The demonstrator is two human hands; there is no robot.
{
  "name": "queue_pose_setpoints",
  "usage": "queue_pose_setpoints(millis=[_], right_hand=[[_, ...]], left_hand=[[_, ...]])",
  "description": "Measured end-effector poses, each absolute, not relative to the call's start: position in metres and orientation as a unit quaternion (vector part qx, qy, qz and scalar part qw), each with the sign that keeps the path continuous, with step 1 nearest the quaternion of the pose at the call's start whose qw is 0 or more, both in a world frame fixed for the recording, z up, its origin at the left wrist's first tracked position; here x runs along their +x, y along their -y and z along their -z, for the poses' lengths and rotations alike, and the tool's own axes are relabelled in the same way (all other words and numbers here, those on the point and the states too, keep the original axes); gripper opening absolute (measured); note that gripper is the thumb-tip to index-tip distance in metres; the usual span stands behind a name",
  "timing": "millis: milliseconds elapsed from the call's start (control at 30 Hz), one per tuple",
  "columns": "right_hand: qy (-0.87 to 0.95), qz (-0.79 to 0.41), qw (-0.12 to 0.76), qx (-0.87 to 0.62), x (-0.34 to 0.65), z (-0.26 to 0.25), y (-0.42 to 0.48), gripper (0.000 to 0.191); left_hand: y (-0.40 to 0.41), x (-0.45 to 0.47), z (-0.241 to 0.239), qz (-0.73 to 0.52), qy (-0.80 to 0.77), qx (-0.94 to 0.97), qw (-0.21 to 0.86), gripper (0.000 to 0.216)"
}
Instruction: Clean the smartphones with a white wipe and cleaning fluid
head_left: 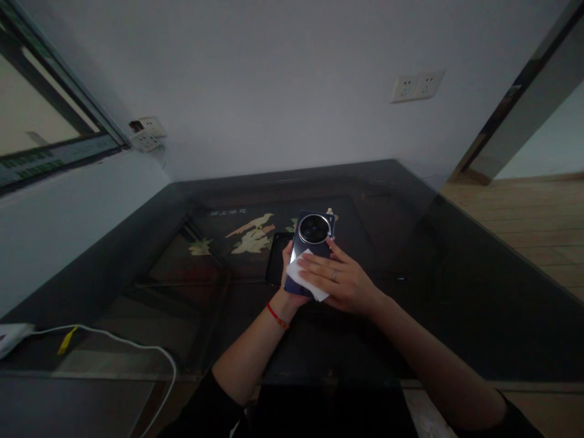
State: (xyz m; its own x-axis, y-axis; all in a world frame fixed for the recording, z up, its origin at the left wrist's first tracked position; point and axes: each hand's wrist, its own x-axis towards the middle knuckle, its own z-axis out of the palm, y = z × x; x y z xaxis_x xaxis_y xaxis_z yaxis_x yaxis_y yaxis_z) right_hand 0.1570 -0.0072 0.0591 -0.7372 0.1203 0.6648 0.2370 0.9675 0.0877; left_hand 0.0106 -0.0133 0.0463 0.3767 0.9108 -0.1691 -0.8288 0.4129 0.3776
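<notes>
Pressing a white wipe point(303, 277) against the lower back of a blue smartphone point(314, 234) with flat, spread fingers of the right hand point(344, 281); left hand point(287, 260) gripping the smartphone from beneath, above the dark glass worktop point(456, 292). Probably mid-wipe: camera ring above the wipe not yet covered. Just behind the smartphone, lying flat, a black case point(275, 263).

Dim room light is falling on a dark glass tabletop point(456, 292) filling the corner. Pale wall point(274, 79) is running behind, carrying a double socket point(417, 86). More sockets point(146, 134) are sitting beside the window point(41, 121) at left. Wooden floor point(524, 213) is showing at right. White cable point(137, 350) is trailing across the near-left edge.
</notes>
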Motion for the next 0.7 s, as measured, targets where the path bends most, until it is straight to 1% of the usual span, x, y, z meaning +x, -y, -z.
queue_pose_setpoints(millis=[67, 133, 300, 400, 467, 567, 700], right_hand=[[0.919, 0.086, 0.362, -0.132, 0.162, -0.062, 0.003, 0.039], [0.919, 0.08, 0.362, -0.133, 0.163, -0.063, 0.003, 0.04], [0.935, 0.068, 0.346, -0.041, 0.156, -0.063, 0.018, 0.035], [0.931, 0.076, 0.357, -0.022, 0.159, -0.065, 0.018, 0.033], [0.92, 0.083, 0.38, -0.049, 0.167, -0.068, 0.011, 0.034], [0.899, 0.098, 0.41, -0.116, 0.18, -0.07, -0.001, 0.036], [0.897, 0.11, 0.407, -0.135, 0.185, -0.069, -0.006, 0.035]], left_hand=[[0.015, 0.013, -0.047, -0.537, -0.165, 0.102, 0.821, 0.059], [0.015, 0.013, -0.047, -0.538, -0.161, 0.105, 0.821, 0.058], [0.008, 0.005, -0.043, -0.537, -0.127, 0.15, 0.82, 0.066], [0.006, 0.002, -0.045, -0.548, -0.102, 0.152, 0.816, 0.069], [0.008, 0.003, -0.049, -0.55, -0.113, 0.154, 0.813, 0.068], [0.012, 0.009, -0.054, -0.561, -0.133, 0.143, 0.804, 0.062], [0.015, 0.012, -0.055, -0.564, -0.155, 0.122, 0.802, 0.055]])
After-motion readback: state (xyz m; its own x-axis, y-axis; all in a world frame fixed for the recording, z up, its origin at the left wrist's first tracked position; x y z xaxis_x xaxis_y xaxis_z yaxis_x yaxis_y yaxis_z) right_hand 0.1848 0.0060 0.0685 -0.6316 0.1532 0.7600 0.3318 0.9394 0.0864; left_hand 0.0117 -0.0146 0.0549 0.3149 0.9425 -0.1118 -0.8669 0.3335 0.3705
